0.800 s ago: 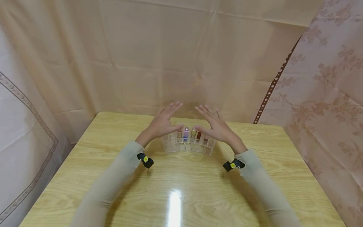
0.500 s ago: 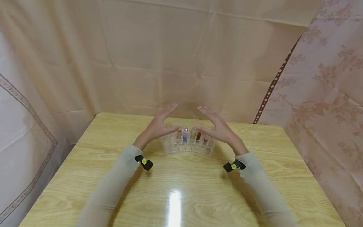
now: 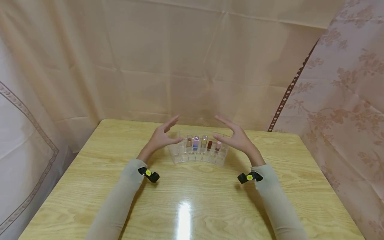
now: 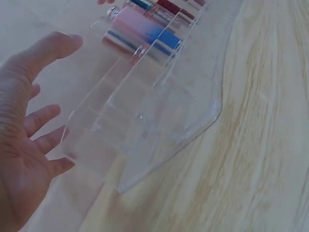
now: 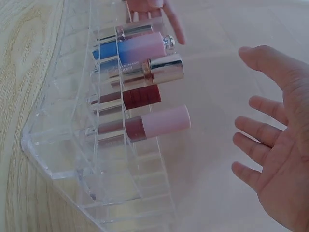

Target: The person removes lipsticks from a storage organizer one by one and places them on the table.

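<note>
Wooden table (image 3: 213, 196) under clear rack (image 3: 196, 156), beige curtain (image 3: 192, 66) behind

Muted light; white tabletop glare (image 3: 184, 221) nearside of left hand (image 3: 160, 137) and right hand (image 3: 237, 138); soft sleeve shadows (image 3: 258, 201); wrist views hazy.

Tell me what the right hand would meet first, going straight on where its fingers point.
Probably the beige curtain: in the head view, the right hand points its fingers forward and inward, toward it. Depth is unclear, so its thumb might brush the clear organizer first.
</note>
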### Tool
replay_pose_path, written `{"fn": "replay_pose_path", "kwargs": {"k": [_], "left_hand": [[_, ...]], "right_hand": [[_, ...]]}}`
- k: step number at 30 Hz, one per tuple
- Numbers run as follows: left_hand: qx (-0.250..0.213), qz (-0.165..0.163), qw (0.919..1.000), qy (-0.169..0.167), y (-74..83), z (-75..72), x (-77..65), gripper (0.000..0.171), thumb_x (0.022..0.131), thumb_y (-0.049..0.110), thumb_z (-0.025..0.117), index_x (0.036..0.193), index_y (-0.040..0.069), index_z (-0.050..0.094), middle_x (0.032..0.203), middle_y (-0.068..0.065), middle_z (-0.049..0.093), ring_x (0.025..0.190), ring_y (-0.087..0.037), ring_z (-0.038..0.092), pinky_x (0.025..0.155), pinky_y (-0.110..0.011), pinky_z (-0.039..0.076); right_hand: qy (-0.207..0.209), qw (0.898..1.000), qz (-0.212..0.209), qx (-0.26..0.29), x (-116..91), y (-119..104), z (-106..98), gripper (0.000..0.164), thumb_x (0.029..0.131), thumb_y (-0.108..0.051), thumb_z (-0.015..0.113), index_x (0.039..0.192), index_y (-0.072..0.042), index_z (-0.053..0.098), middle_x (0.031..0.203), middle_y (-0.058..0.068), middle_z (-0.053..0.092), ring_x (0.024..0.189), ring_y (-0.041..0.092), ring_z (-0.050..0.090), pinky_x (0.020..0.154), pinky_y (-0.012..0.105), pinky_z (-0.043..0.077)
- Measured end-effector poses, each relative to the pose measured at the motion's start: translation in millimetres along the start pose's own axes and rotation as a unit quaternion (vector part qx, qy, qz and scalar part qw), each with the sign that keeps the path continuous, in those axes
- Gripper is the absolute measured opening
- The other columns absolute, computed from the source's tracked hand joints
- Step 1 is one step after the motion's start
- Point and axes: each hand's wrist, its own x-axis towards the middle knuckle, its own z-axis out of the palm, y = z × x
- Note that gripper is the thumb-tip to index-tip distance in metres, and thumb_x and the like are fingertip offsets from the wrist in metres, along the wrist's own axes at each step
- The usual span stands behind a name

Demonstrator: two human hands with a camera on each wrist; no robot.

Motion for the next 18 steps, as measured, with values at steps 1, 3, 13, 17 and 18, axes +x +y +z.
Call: {"fn": "replay_pose_path", "kwargs": {"k": [1, 3, 13, 17, 18], "left_hand": [[-0.018, -0.002, 0.9998, 0.0, -2.4, -0.8, -0.7, 0.095, 0.079, 0.021, 0.089, 0.159, 0.028, 0.037, 0.16, -0.014, 0.042, 0.146, -0.038, 0.041, 0.119, -0.057, 0.032], [-0.049, -0.01, 0.9988, 0.0, -6.4, -2.3, -2.0, 0.093, 0.08, 0.015, 0.088, 0.158, 0.025, 0.038, 0.158, -0.018, 0.043, 0.145, -0.042, 0.041, 0.118, -0.058, 0.032], [-0.104, -0.051, 0.993, -0.027, -21.1, -4.8, -3.0, 0.089, 0.079, 0.005, 0.086, 0.156, 0.016, 0.041, 0.15, -0.026, 0.05, 0.14, -0.04, 0.049, 0.115, -0.06, 0.035], [-0.108, -0.063, 0.9914, -0.037, -23.2, -5.4, -4.0, 0.088, 0.08, 0.003, 0.085, 0.155, 0.012, 0.041, 0.149, -0.025, 0.051, 0.141, -0.038, 0.048, 0.116, -0.059, 0.034], [-0.11, -0.067, 0.9909, -0.038, -23.4, -5.6, -4.5, 0.087, 0.08, 0.002, 0.085, 0.155, 0.011, 0.041, 0.149, -0.024, 0.052, 0.141, -0.038, 0.048, 0.117, -0.058, 0.034]], "right_hand": [[0.0, 1.0, 0.003, 0.005, -0.3, 2.0, -0.1, 0.071, 0.091, -0.04, 0.077, 0.153, -0.043, 0.041, 0.164, -0.005, 0.037, 0.153, 0.028, 0.032, 0.118, 0.064, 0.028], [0.001, 1.0, 0.011, 0.016, -0.6, 6.4, -0.4, 0.07, 0.091, -0.038, 0.078, 0.152, -0.039, 0.045, 0.162, -0.006, 0.04, 0.152, 0.028, 0.034, 0.118, 0.064, 0.028], [-0.026, 0.995, -0.002, 0.093, -1.9, 25.7, -4.2, 0.057, 0.091, -0.013, 0.077, 0.144, -0.01, 0.057, 0.149, 0.012, 0.056, 0.143, 0.031, 0.046, 0.12, 0.055, 0.03], [-0.036, 0.994, -0.005, 0.102, -3.2, 29.1, -6.9, 0.05, 0.091, -0.01, 0.076, 0.139, -0.007, 0.062, 0.144, 0.013, 0.06, 0.141, 0.031, 0.048, 0.12, 0.057, 0.03], [-0.039, 0.994, -0.002, 0.099, -3.5, 29.2, -7.5, 0.049, 0.091, -0.011, 0.076, 0.138, -0.008, 0.063, 0.144, 0.011, 0.061, 0.141, 0.031, 0.048, 0.12, 0.058, 0.03]]}}
